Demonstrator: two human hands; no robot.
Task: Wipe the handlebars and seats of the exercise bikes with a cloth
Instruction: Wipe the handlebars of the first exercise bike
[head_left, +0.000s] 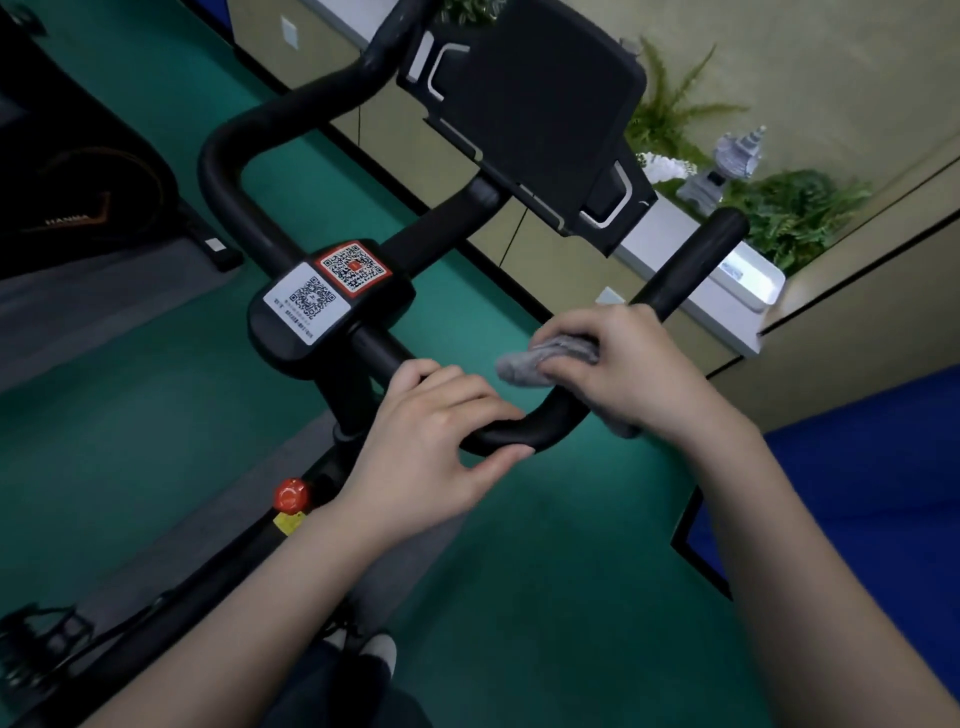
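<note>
A black exercise bike handlebar (524, 434) loops across the middle of the view, with a right horn (696, 260) rising away and a left loop (228, 171) on the far side. My right hand (623, 379) presses a bunched grey cloth (540, 361) around the bar at the base of the right horn. My left hand (441, 436) grips the curved near part of the bar just left of the cloth. A hub with two QR stickers (327, 293) sits at the bar's centre. The seat is out of view.
A black tablet holder (530, 104) stands above the handlebar. A red knob (291, 493) sits on the frame below. Another bike (78, 182) stands at the left on the green floor (519, 571). A white planter ledge with ferns (748, 280) runs along the beige wall. Blue mat (857, 478) at right.
</note>
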